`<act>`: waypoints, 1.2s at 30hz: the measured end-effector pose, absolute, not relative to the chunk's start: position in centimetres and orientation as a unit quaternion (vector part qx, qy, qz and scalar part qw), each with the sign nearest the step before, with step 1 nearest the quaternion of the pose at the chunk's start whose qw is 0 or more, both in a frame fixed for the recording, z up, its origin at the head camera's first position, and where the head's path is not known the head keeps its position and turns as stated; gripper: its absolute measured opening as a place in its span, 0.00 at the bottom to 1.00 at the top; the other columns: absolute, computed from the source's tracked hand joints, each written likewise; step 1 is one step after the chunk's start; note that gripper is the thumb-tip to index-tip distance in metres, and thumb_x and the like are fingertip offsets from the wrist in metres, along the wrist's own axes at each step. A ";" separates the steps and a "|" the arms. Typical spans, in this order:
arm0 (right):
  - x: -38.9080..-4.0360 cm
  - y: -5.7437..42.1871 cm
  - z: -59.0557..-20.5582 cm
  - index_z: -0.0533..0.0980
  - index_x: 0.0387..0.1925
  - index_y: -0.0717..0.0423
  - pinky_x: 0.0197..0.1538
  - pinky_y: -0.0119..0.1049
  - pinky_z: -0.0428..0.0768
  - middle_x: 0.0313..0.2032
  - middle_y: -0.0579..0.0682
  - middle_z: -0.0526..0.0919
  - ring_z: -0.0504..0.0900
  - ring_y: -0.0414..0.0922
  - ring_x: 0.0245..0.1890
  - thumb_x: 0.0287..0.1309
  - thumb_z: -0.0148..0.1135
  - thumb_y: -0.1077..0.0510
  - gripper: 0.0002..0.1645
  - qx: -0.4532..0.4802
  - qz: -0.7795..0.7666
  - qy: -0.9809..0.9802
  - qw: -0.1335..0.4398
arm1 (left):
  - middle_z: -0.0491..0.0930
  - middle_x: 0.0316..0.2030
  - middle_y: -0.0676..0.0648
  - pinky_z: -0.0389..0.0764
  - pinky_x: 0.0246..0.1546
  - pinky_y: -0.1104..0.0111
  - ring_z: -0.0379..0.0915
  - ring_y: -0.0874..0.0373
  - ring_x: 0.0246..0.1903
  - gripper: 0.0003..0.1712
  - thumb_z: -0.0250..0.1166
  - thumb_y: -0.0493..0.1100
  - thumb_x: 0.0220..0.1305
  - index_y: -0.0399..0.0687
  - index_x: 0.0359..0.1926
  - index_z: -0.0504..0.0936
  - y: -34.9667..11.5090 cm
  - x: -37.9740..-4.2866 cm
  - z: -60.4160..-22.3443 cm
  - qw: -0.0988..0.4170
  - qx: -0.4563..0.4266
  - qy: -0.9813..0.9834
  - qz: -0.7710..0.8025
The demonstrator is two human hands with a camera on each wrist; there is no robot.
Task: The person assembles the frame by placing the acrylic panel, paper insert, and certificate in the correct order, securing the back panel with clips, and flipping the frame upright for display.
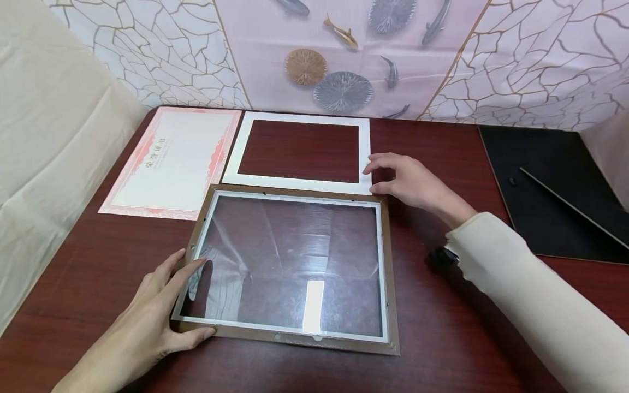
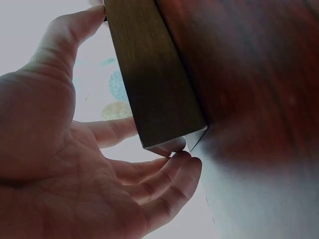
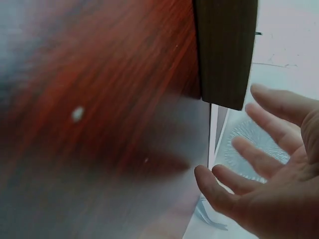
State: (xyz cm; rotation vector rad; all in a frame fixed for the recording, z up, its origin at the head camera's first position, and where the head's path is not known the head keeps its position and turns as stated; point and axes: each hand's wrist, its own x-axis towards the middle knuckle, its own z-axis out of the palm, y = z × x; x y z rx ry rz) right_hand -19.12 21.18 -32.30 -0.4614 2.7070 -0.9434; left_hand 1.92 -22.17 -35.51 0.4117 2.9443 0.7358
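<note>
A brown picture frame point(image 1: 391, 273) with a white inner rim lies on the table, a clear pane point(image 1: 275, 245) inside it reflecting light. My left hand point(image 1: 147, 316) holds its lower left corner, the thumb at the near edge and the fingers along the left side. The left wrist view shows those fingers bent about the frame's end. Beyond the frame lies a flat white mat point(image 1: 295, 182) with a rectangular opening. At the mat's right edge is my right hand point(image 1: 413, 180), fingers spread and loosely bent; whether the fingertips touch the mat I cannot tell.
A pink-bordered certificate point(image 1: 182, 158) lies at the back left, beside the mat. On the right lies a black backing board point(image 1: 550, 174) with a thin raised strip point(image 1: 570, 204). Patterned cloth point(image 1: 344, 65) hangs behind the dark red table point(image 1: 442, 327).
</note>
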 end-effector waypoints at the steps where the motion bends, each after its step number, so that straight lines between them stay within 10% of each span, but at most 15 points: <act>1: -19.4 21.0 -32.4 0.83 0.55 0.58 0.78 0.55 0.60 0.75 0.58 0.71 0.62 0.57 0.79 0.63 0.69 0.64 0.18 -0.163 -0.320 0.925 0.125 | 0.54 0.79 0.36 0.79 0.48 0.40 0.61 0.37 0.66 0.64 0.87 0.57 0.43 0.52 0.79 0.64 -22.2 1.9 -35.6 0.036 0.136 0.960 0.240; 21: -21.8 19.9 -34.0 0.80 0.39 0.58 0.82 0.60 0.47 0.82 0.52 0.57 0.36 0.60 0.85 0.59 0.71 0.70 0.10 -0.208 -0.316 0.906 0.189 | 0.55 0.78 0.34 0.78 0.48 0.37 0.62 0.35 0.65 0.65 0.87 0.55 0.42 0.56 0.79 0.64 -22.3 1.9 -35.9 0.032 0.141 0.960 0.238; 30: -22.1 20.1 -33.9 0.80 0.39 0.59 0.83 0.58 0.50 0.81 0.55 0.60 0.40 0.59 0.85 0.58 0.68 0.68 0.07 -0.213 -0.307 0.911 0.176 | 0.55 0.78 0.33 0.79 0.47 0.36 0.63 0.34 0.64 0.65 0.88 0.55 0.41 0.56 0.79 0.64 -22.2 1.8 -36.0 0.029 0.142 0.961 0.235; 36: -22.1 20.5 -33.3 0.79 0.39 0.59 0.67 0.47 0.68 0.78 0.54 0.66 0.63 0.54 0.79 0.57 0.65 0.67 0.07 -0.209 -0.304 0.919 0.142 | 0.54 0.78 0.33 0.78 0.46 0.37 0.63 0.34 0.64 0.65 0.87 0.55 0.41 0.57 0.79 0.64 -22.3 1.8 -35.9 0.032 0.144 0.960 0.236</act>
